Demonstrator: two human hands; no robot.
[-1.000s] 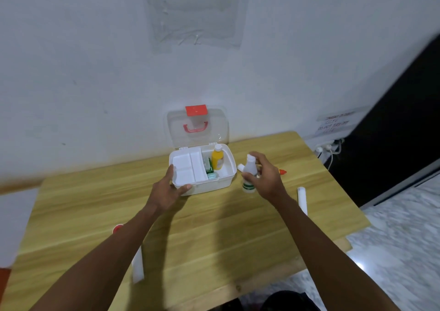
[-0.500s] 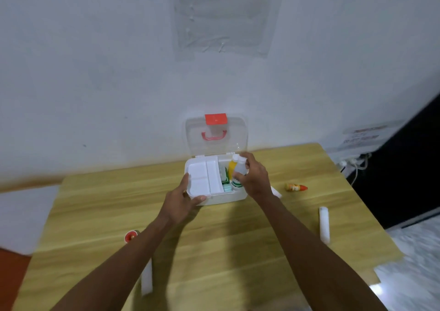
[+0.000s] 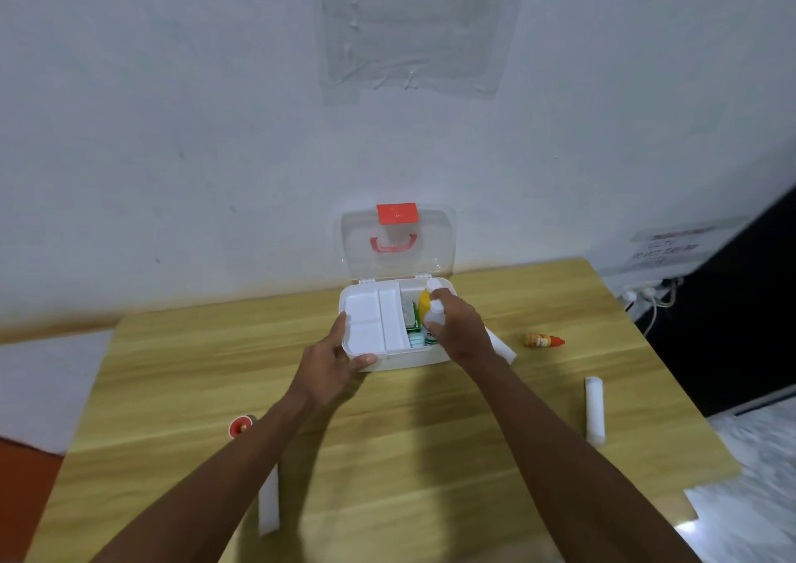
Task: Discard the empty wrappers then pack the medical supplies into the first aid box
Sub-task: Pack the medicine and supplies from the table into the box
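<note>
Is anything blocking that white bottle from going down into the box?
Nothing visible does. The right hand holds the white bottle over the open first aid box, its lid swung back; the yellow bottle stands beside it, not underneath.

A white first aid box [image 3: 390, 360] with a clear lid [image 3: 435, 243] and red latch [image 3: 397, 213] is seen at centre. A yellow bottle [image 3: 424, 302] and green packets [image 3: 414, 319] are shown inside. An orange, red-capped bottle [image 3: 542, 340] and white rolls [image 3: 594, 409] are seen right, on a light wood-grain table [image 3: 194, 368].

Dim, soft arm shadows, blurred, warped edges
</note>
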